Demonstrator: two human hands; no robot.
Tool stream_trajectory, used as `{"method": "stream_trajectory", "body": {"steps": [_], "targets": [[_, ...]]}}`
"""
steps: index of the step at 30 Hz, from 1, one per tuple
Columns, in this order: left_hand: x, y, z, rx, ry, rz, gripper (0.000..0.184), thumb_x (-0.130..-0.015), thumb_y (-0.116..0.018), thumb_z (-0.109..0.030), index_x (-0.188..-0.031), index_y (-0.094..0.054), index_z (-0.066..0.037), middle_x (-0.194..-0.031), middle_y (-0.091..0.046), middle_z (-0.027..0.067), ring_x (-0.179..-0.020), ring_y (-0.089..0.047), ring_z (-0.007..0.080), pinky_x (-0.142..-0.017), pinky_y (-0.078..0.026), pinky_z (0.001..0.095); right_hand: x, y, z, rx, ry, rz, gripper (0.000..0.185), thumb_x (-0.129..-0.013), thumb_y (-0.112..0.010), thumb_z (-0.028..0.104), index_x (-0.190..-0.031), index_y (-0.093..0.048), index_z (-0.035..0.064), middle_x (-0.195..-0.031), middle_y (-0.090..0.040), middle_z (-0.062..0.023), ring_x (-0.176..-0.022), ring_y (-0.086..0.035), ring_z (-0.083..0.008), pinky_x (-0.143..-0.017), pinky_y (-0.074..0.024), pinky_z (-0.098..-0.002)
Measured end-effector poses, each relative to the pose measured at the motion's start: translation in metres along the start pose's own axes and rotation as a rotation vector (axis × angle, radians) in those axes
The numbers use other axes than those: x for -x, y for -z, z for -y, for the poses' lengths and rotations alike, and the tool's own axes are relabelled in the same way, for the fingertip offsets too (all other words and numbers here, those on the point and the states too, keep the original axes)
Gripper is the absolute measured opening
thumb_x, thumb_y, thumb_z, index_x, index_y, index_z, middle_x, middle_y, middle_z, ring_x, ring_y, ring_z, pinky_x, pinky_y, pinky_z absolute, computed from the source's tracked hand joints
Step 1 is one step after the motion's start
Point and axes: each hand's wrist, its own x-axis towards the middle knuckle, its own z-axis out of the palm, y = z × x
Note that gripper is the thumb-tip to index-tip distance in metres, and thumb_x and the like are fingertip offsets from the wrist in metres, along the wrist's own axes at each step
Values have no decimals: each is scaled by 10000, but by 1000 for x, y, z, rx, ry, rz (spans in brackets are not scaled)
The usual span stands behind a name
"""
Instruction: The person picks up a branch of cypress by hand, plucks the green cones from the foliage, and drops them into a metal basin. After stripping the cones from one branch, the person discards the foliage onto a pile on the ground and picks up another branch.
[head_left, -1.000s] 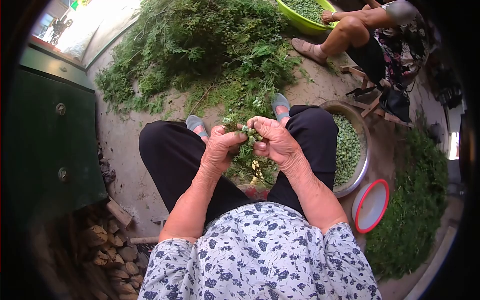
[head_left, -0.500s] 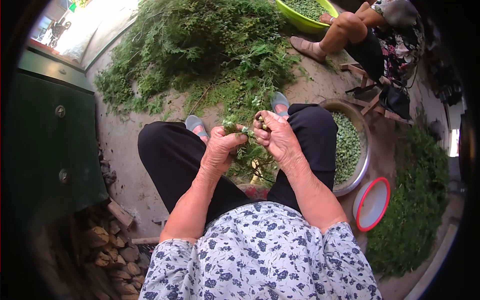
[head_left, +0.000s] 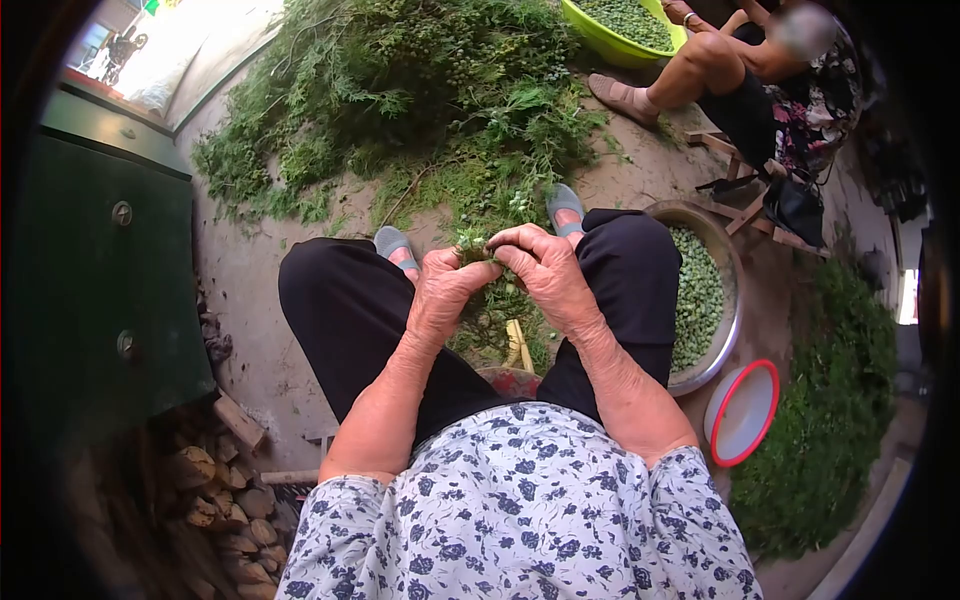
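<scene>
In my left hand (head_left: 440, 292) I pinch an evergreen sprig (head_left: 470, 240) bearing pale green cones, between thumb and fingers. My right hand (head_left: 548, 278) meets it from the other side, its curled fingers closed at the sprig beside my left thumb. Whatever lies inside the right fingers is hidden. Both hands are above my lap, between my knees. Below them, more green foliage (head_left: 485, 325) and a pale yellow piece (head_left: 517, 345) show.
A large heap of evergreen branches (head_left: 400, 90) lies ahead. By my right knee stands a metal basin (head_left: 738, 300) of green cones, near a red-rimmed bowl (head_left: 728, 415). Another person (head_left: 720, 75) sits beside a lime-green tub (head_left: 610, 48). Firewood (head_left: 235, 510) and a green cabinet (head_left: 110, 270) are left.
My right hand has moved left and closed in at the sprig; the cones that showed in its fingers are now hidden. The other person's hand has shifted by the tub.
</scene>
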Motion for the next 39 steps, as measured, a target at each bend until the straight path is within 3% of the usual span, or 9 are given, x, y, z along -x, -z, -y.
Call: {"method": "stream_trajectory", "body": {"steps": [3, 5, 9, 12, 22, 27, 30, 34, 39], "targets": [[2, 0, -5, -45, 25, 36, 145, -727, -638, -62, -857, -641, 1, -726, -595, -15, -639, -512, 49, -582, -408, 206, -1, -1, -2, 249, 252, -80, 105, -857, -563, 140, -889, -622, 60, -706, -541, 19, -525, -439, -31, -469, -345, -170], [5, 0, -7, 57, 64, 57, 155, -726, -635, -61, -868, -639, 1, -722, -592, -15, -627, -504, 47, -573, -401, 207, 4, -1, 9, -391, -306, -12, 103, -863, -565, 153, -855, -596, 54, -720, -547, -2, -556, -485, -63, -472, -369, -190], [4, -1, -8, 167, 91, 58, 99, -724, -645, -60, -817, -626, -33, -673, -562, -35, -547, -451, 32, -498, -351, 196, 4, 9, 3, -740, -442, 91, 143, -878, -560, 189, -863, -560, 47, -728, -537, -2, -578, -513, -82, -466, -381, -204], [-3, 6, 3, 312, 50, -74, 75, -721, -665, -66, -731, -593, -82, -619, -516, -61, -481, -385, 20, -432, -285, 186, -1, 7, 1, -929, -312, -79, 171, -899, -523, 198, -917, -530, 28, -801, -566, -42, -630, -539, -123, -503, -408, -220], [-7, 4, 3, 316, 58, -202, 213, -737, -680, -88, -641, -494, -129, -532, -402, -85, -408, -314, 20, -376, -228, 200, -2, 7, -5, -758, -220, -27, 127, -826, -594, 69, -939, -566, 21, -817, -575, -31, -678, -544, -104, -553, -415, -214], [-5, 0, 6, 302, 94, -166, 232, -747, -676, -100, -636, -473, -123, -526, -390, -75, -410, -313, 22, -366, -227, 202, -2, -4, 1, -54, -48, -78, 213, -732, -692, 90, -920, -612, 30, -818, -575, -1, -699, -484, -41, -601, -390, -188], [-3, -4, 1, 254, 124, -187, 352, -711, -694, -102, -601, -363, -153, -520, -365, -75, -400, -298, 25, -376, -214, 202, -1, -3, -4, -189, -94, -59, 160, -768, -651, 69, -908, -603, 8, -844, -585, -2, -702, -500, -52, -615, -405, -189], [-1, -3, -1, 269, 136, -161, 233, -746, -678, -115, -658, -463, -131, -529, -378, -78, -407, -300, 23, -366, -221, 203, -3, -3, -11, -672, -211, -49, 99, -833, -592, 71, -915, -587, 15, -811, -586, 0, -674, -524, -69, -602, -417, -189], [-9, 4, 11, 390, 139, -178, 232, -753, -682, -151, -655, -473, -149, -517, -360, -91, -392, -251, 32, -385, -192, 206, -5, 10, -8, -779, -297, 0, 92, -850, -572, 93, -927, -557, 45, -792, -566, 1, -714, -548, -88, -578, -417, -210]]}}
